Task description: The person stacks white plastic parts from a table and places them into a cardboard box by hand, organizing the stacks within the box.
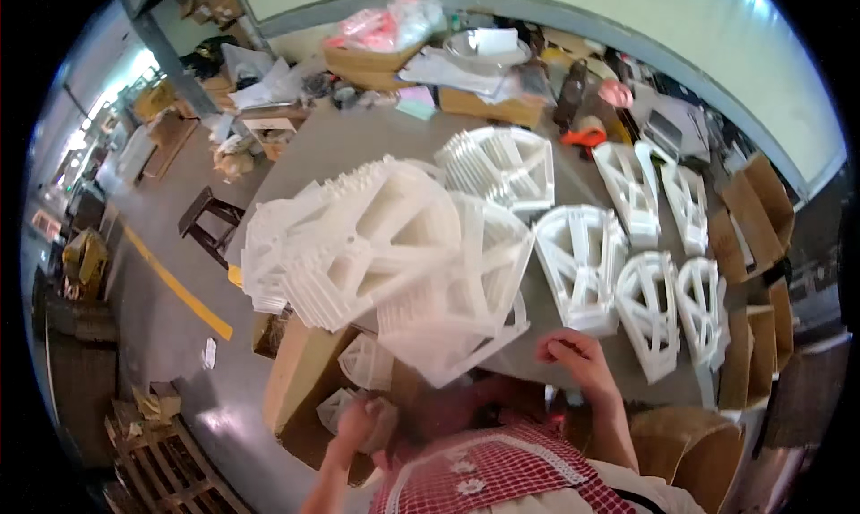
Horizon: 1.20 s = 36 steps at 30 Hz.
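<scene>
My left hand (361, 424) is low over an open cardboard box (300, 371), beside a white fan-shaped plastic part (333, 410). Its fingers are smeared, so I cannot tell whether it grips that part. Another white part (367, 362) shows in the box. My right hand (578, 357) hovers at the table's near edge, fingers curled in, with nothing visible in them. A large stack of white fan-shaped parts (376, 236) spreads over the table's left side. In front of it a blurred, see-through-looking part (457, 330) overhangs the edge.
More white part stacks stand at the back (502, 169) and right (582, 263) of the grey table (327, 147). Cardboard boxes (757, 214) line its right side. Bags, trays and an orange tool (587, 138) clutter the far edge. A dark stool (210, 223) and wooden pallet (170, 456) are at left.
</scene>
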Available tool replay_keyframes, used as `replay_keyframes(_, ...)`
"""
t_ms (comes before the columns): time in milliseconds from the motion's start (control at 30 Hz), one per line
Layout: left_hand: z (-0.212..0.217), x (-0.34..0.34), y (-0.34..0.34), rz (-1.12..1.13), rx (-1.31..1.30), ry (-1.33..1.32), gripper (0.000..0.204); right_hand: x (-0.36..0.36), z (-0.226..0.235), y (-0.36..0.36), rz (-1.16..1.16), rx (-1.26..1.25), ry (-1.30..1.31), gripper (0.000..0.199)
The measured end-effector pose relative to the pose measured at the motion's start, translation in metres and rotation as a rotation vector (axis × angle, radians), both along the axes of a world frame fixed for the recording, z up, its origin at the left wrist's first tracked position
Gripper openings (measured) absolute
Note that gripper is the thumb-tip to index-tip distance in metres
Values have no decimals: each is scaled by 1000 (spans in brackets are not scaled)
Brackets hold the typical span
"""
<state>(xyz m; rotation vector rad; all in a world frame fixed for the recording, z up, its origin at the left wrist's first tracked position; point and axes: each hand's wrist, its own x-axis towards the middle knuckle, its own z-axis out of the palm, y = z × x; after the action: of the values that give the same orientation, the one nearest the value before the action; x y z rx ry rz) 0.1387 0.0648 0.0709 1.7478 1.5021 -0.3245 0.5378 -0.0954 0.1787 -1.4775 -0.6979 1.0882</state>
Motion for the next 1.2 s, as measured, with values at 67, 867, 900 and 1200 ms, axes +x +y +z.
replay_keyframes(67,26,25,23,281,262,-498,33,10,11,33,-1,131,66,19)
replay_keyframes(867,101,51,130,1027,-118,-1363,76,-140,8,219,451,-170,1119,61)
replay_keyframes(900,98,52,133,1009,-147,-1366,76,-148,1,229,426,-131,1118,64)
replay_keyframes(1200,89,48,129,996,-235,-1496,52,-203,19,228,22,146,928,62)
